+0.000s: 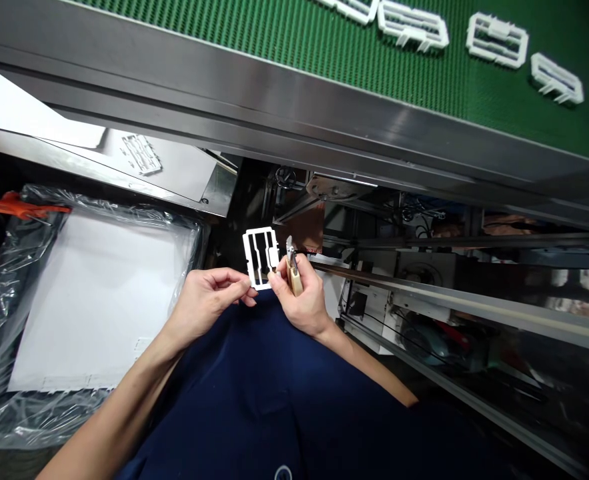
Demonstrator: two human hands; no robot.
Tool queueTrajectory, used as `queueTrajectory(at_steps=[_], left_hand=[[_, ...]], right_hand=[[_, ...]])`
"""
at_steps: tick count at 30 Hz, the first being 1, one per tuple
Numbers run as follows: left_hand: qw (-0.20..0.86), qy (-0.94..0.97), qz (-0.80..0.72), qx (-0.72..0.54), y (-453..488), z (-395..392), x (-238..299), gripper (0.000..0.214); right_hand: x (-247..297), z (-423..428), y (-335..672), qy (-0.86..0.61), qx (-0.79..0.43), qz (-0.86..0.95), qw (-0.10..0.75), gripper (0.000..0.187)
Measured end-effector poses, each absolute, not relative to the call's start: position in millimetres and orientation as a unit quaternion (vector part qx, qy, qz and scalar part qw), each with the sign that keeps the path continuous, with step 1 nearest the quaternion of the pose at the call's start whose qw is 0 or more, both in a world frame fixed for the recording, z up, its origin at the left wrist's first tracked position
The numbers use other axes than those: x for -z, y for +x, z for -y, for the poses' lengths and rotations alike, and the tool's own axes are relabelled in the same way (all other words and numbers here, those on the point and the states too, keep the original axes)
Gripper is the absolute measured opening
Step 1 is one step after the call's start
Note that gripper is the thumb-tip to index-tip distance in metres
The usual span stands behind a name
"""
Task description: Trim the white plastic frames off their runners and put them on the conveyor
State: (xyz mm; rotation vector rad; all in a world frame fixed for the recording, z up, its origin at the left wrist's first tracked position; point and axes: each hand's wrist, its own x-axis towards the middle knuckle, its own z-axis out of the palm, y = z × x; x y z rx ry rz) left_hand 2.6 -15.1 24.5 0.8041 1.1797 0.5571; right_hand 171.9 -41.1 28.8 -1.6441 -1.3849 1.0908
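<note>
Navy shirt [254, 393] fills the foreground. Above it, the left hand [205, 308] pinches a white plastic frame [260, 258] by its lower corner, holding it steady in midair, while the right hand [300, 298] wraps tan-handled nippers [294, 277], their tips just beside the frame's edge.

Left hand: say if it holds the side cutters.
No, the right hand holds the side cutters; the left hand grips a white plastic frame.

Left hand [207, 303] pinching white plastic frame [260, 233], right hand [301, 300] gripping flush cutters [294, 277]
</note>
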Motion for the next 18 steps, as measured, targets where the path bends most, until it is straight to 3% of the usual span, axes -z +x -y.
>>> queueTrajectory(at_steps=[18], left_hand=[[0.714, 0.374, -0.54, -0.242, -1.5, 13.8, -24.6, 0.011]], right_hand=[[-28.9, 36.0, 172.0, -0.638, -0.427, 0.535, 0.353, 0.011]])
